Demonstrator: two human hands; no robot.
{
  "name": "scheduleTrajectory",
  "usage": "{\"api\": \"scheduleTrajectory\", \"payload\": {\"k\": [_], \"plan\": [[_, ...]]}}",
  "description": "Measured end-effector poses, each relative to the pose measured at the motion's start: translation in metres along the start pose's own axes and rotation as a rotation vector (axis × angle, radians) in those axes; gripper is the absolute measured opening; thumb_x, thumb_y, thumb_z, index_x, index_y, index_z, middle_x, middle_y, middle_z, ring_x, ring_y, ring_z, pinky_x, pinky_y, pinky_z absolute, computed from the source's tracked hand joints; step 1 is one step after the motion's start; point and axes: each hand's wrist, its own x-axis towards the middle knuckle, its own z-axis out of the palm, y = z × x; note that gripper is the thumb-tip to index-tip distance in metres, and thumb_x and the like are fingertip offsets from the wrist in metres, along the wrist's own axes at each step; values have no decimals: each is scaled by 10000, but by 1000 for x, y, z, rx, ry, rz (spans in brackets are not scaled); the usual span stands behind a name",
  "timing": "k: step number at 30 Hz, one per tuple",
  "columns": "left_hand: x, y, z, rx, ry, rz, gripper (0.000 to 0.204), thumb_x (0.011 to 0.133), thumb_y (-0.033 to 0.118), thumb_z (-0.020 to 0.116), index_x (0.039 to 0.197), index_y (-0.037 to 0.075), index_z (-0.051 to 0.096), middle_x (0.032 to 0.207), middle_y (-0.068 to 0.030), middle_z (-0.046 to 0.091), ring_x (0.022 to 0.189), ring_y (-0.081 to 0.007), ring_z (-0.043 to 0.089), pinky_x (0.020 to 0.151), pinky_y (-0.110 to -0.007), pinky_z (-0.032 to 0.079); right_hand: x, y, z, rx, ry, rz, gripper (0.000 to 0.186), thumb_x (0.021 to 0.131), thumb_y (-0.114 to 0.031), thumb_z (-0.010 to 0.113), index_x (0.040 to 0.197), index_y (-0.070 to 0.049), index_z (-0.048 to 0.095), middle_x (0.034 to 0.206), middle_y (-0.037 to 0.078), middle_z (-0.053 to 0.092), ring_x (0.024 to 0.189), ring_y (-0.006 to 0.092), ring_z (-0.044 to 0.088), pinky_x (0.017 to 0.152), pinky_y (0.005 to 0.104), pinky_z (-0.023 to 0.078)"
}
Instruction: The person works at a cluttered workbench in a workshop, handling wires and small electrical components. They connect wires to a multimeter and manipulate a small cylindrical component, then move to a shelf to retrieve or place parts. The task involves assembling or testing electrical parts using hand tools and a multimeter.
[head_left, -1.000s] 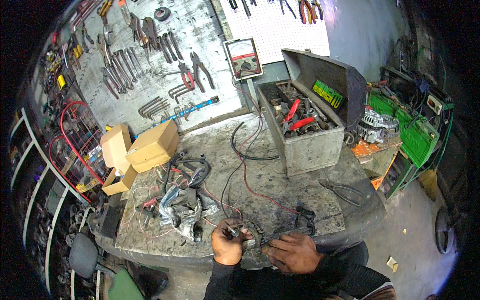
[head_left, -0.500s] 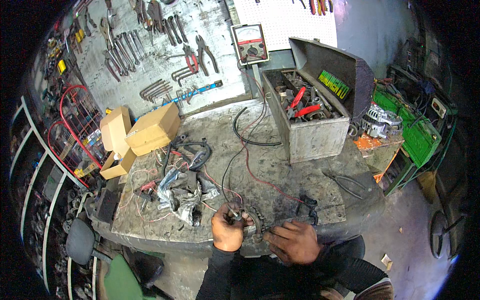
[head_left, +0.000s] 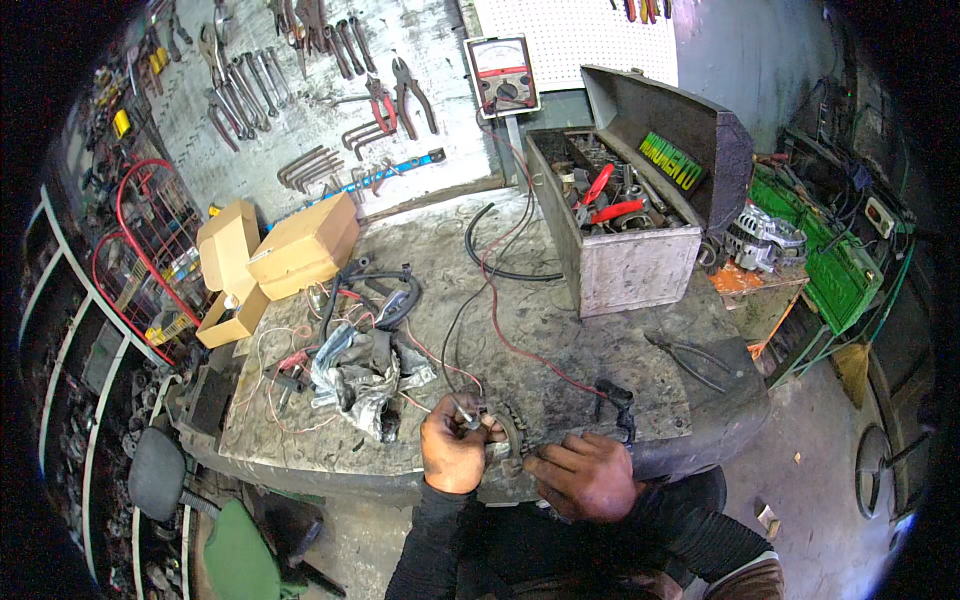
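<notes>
We look down on a worn grey workbench (head_left: pixel 560 330) that fills the middle of the view, with a wall of hanging tools (head_left: pixel 300 70) behind it. At the bench's far right stands an open metal toolbox (head_left: pixel 625 255), its lid tipped back and red-handled tools inside. On the far left sit tan cardboard boxes (head_left: pixel 285 250), and near them a heap of crumpled rags and loose wires (head_left: pixel 360 375). An analogue meter (head_left: pixel 503 75) hangs on the wall, its red and black leads (head_left: pixel 500 290) trailing down across the bench toward us. A pair of pliers (head_left: pixel 690 358) lies on the right side, well apart from the hands.

At the near edge we see both hands close together on a small round, toothed metal part (head_left: pixel 510 435) — it rests at the bench's front edge, between them. The left hand (head_left: pixel 455 450) is curled tight around a thin probe (head_left: pixel 468 415), its tip at the part. The right hand (head_left: pixel 585 475) lies knuckles-up with fingers bent, touching the part's right side; we cannot tell how firmly it grips.
</notes>
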Motion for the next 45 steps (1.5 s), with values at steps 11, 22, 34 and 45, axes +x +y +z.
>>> {"api": "scheduleTrajectory", "payload": {"k": [11,22,34,45], "plan": [[1,1,1,34,19,13,226,865,-202,538,981,-9,545,868,-76,627,756,-177,689,673,-334,596,1,-2,-1,6,1,6,365,703,-164,790,1058,-139,710,896,-10,649,688,193,586,567,343,486],[2,-9,-3,-45,33,51,176,886,-120,653,1002,-22,564,853,-72,640,703,-178,675,659,-334,572,1,-4,-8,96,-125,211,299,770,-175,713,1066,-127,719,973,82,660,899,306,668,688,453,550],[0,0,-1,47,13,109,139,905,-117,625,994,-31,561,863,-92,664,717,-173,688,660,-287,556,41,33,-15,98,-418,505,199,859,-210,697,987,-62,732,969,170,667,971,393,643,815,503,512],[-1,0,2,37,-19,149,164,896,-139,610,988,-16,554,887,-88,668,764,-165,688,672,-290,566,54,35,-11,91,-534,490,200,872,-259,694,885,-62,730,909,182,674,893,410,658,760,520,525]]}}
